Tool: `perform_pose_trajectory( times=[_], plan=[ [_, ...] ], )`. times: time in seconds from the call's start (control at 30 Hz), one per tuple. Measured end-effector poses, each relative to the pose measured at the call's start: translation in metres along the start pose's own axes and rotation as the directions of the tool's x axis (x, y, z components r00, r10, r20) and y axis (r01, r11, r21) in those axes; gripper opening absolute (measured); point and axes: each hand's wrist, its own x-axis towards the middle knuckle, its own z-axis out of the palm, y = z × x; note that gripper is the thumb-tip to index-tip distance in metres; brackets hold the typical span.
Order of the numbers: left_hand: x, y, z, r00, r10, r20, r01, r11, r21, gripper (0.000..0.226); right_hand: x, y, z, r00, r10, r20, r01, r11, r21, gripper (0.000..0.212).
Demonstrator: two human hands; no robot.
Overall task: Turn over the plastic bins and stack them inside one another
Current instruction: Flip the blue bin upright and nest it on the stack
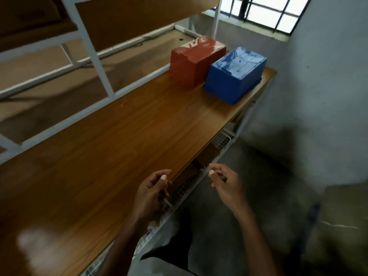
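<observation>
Two plastic bins stand upside down, side by side, at the far end of the wooden table [111, 140]. The red bin [194, 60] is on the left and the blue bin [235, 74] on the right, close to the table's right edge. My left hand [153, 194] hovers over the table's near edge with fingers loosely curled and holds nothing. My right hand [227, 184] hangs just off the edge, fingers apart and empty. Both hands are far from the bins.
A white metal frame [95, 56] runs along the table's far side with a second wooden surface behind it. A wire basket [185, 192] hangs under the table's edge. A grey wall [318, 86] stands close on the right, a window above.
</observation>
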Motion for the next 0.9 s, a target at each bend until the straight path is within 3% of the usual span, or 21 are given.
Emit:
perform_pose_trajectory(
  times=[0.13,0.27,0.5,0.77,0.9],
  plan=[
    [0.081,0.005,0.044,1.0,0.013,-0.002,-0.013,1.0,-0.002,0.027,0.08,-0.007,-0.043,1.0,-0.007,-0.023,0.005,0.997,-0.079,0.039],
    [0.175,0.026,0.092,0.999,0.005,0.05,-0.004,1.0,-0.014,0.026,0.155,-0.017,-0.089,0.997,0.025,-0.07,-0.028,0.999,-0.036,0.048],
    [0.319,0.121,0.173,0.986,0.152,0.068,-0.155,0.987,0.041,0.023,0.285,-0.041,-0.155,0.989,0.09,-0.121,-0.085,0.995,0.048,0.039],
    [0.441,0.188,0.248,0.951,0.309,0.015,-0.308,0.939,0.154,0.022,0.441,-0.033,-0.193,0.988,0.139,-0.069,-0.135,0.989,0.058,0.041],
    [0.494,0.214,0.278,0.926,0.377,-0.032,-0.348,0.883,0.314,0.019,0.507,-0.018,-0.213,0.984,0.171,-0.055,-0.169,0.985,0.033,0.042]
  ],
)
